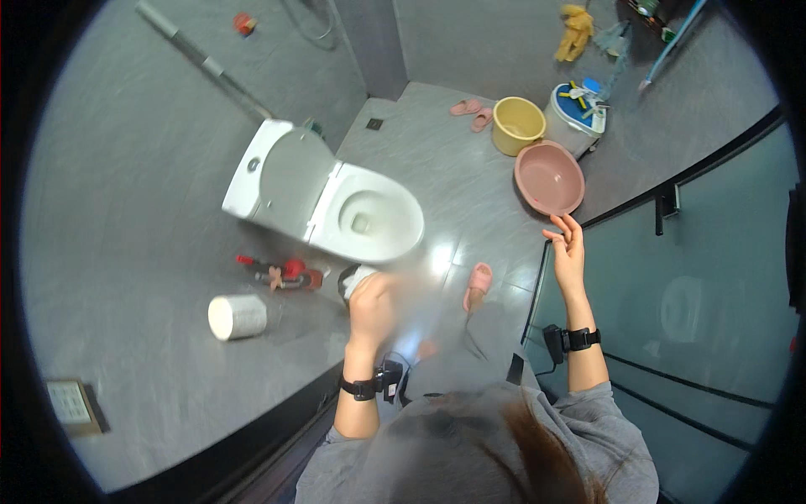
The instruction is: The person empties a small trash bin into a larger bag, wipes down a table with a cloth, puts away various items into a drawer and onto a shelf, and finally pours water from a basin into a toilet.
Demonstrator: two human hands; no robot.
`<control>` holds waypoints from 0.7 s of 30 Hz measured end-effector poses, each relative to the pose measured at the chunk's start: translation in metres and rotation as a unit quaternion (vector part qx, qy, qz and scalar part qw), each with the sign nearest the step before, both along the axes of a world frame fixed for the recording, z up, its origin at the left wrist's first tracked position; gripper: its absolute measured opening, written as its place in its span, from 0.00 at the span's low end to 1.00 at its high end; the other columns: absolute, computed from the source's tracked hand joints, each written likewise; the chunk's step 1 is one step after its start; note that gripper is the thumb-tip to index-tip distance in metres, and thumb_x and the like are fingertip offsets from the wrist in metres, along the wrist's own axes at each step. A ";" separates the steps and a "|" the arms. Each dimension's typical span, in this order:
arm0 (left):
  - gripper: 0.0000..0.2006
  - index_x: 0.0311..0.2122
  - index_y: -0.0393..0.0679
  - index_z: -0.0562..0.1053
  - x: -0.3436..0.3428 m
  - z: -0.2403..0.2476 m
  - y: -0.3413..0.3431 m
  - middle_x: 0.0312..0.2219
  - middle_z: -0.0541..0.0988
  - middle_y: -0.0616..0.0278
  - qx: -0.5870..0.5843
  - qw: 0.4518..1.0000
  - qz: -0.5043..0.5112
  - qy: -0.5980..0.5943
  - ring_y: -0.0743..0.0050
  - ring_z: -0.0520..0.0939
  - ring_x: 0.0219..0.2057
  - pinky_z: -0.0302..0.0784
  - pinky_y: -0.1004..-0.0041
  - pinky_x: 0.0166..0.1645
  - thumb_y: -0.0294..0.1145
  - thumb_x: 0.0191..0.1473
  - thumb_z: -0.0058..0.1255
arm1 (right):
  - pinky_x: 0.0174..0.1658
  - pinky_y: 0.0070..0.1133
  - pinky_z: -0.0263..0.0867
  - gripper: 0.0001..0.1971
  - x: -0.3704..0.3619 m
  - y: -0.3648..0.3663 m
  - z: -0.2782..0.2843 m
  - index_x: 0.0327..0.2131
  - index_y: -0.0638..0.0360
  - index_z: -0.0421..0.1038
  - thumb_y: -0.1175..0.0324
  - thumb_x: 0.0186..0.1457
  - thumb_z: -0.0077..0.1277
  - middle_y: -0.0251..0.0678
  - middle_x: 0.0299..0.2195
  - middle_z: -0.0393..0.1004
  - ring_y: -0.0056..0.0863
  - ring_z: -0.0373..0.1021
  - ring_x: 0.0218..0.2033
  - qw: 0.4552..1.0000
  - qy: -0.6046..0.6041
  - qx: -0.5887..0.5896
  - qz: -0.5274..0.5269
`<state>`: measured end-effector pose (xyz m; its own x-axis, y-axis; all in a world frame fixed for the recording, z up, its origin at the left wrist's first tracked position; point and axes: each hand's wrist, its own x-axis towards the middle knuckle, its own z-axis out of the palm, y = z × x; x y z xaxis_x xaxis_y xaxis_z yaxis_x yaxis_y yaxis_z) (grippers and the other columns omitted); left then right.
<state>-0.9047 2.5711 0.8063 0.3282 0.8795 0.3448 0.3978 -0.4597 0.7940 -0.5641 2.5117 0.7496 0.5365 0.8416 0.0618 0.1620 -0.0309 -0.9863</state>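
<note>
Left hand (372, 304) clamped round a blurry white container (359, 279), contents unclear; right hand (567, 249) fingers apart on glass door edge (537, 277). Pink basin (549, 177), yellow bucket (517, 125) both empty, far corner of grey tile floor (453, 176). Toilet (336, 202) lid up.

small square framed sign (72, 406) on wall at lower left, pale face

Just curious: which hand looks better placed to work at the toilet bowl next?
Probably the left hand: it is near the toilet and seems to grip a white object, though blurred. The right hand is up at the glass door's edge.
</note>
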 end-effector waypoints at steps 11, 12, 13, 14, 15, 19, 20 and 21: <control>0.13 0.31 0.36 0.72 0.164 -0.003 0.133 0.25 0.76 0.55 -0.072 0.996 -0.049 0.015 0.62 0.77 0.29 0.70 0.72 0.35 0.13 0.43 0.34 | 0.43 0.18 0.63 0.23 0.163 0.078 -0.019 0.54 0.64 0.50 0.81 0.53 0.33 0.44 0.47 0.65 0.24 0.69 0.38 0.996 0.049 0.020 -0.077; 0.13 0.31 0.36 0.72 0.177 -0.002 0.143 0.25 0.76 0.55 -0.074 0.996 -0.052 0.024 0.62 0.77 0.29 0.70 0.71 0.35 0.13 0.43 0.35 | 0.41 0.17 0.63 0.23 0.176 0.086 -0.022 0.54 0.64 0.49 0.81 0.53 0.32 0.44 0.46 0.66 0.24 0.69 0.37 0.995 0.049 0.023 -0.080; 0.13 0.31 0.36 0.72 0.190 -0.002 0.154 0.24 0.76 0.55 -0.076 0.995 -0.054 0.033 0.62 0.77 0.29 0.70 0.71 0.36 0.14 0.43 0.35 | 0.40 0.16 0.63 0.23 0.189 0.094 -0.025 0.54 0.65 0.49 0.81 0.53 0.32 0.44 0.45 0.67 0.24 0.69 0.36 0.996 0.043 0.017 -0.079; 0.13 0.31 0.36 0.72 0.205 0.001 0.169 0.25 0.76 0.56 -0.073 0.994 -0.068 0.039 0.62 0.77 0.29 0.71 0.71 0.35 0.14 0.43 0.35 | 0.40 0.16 0.63 0.22 0.203 0.105 -0.027 0.54 0.65 0.49 0.82 0.53 0.32 0.44 0.44 0.67 0.24 0.69 0.36 0.996 0.047 0.013 -0.081; 0.13 0.31 0.36 0.72 0.218 0.002 0.181 0.25 0.76 0.56 -0.073 0.994 -0.075 0.040 0.62 0.77 0.29 0.71 0.71 0.35 0.14 0.43 0.35 | 0.39 0.16 0.63 0.22 0.214 0.116 -0.027 0.54 0.66 0.49 0.82 0.53 0.32 0.43 0.44 0.68 0.24 0.69 0.36 0.995 0.052 0.008 -0.084; 0.12 0.30 0.37 0.72 0.258 0.000 0.232 0.24 0.76 0.57 -0.082 0.990 -0.096 0.062 0.62 0.77 0.28 0.71 0.71 0.34 0.14 0.43 0.36 | 0.40 0.16 0.63 0.22 0.246 0.144 -0.041 0.53 0.67 0.49 0.82 0.53 0.32 0.44 0.42 0.69 0.24 0.70 0.36 0.992 0.083 0.024 -0.095; 0.11 0.30 0.37 0.72 0.268 -0.001 0.246 0.24 0.76 0.57 -0.082 0.989 -0.102 0.069 0.62 0.77 0.28 0.71 0.71 0.34 0.14 0.43 0.37 | 0.40 0.17 0.63 0.22 0.253 0.152 -0.043 0.53 0.67 0.49 0.82 0.53 0.32 0.43 0.41 0.70 0.24 0.70 0.36 0.991 0.077 0.021 -0.104; 0.11 0.30 0.37 0.72 0.276 -0.003 0.260 0.24 0.77 0.58 -0.083 0.988 -0.108 0.076 0.62 0.77 0.28 0.71 0.70 0.34 0.14 0.43 0.37 | 0.40 0.17 0.63 0.22 0.259 0.158 -0.046 0.53 0.67 0.49 0.82 0.53 0.32 0.43 0.40 0.70 0.24 0.70 0.36 0.991 0.071 0.017 -0.113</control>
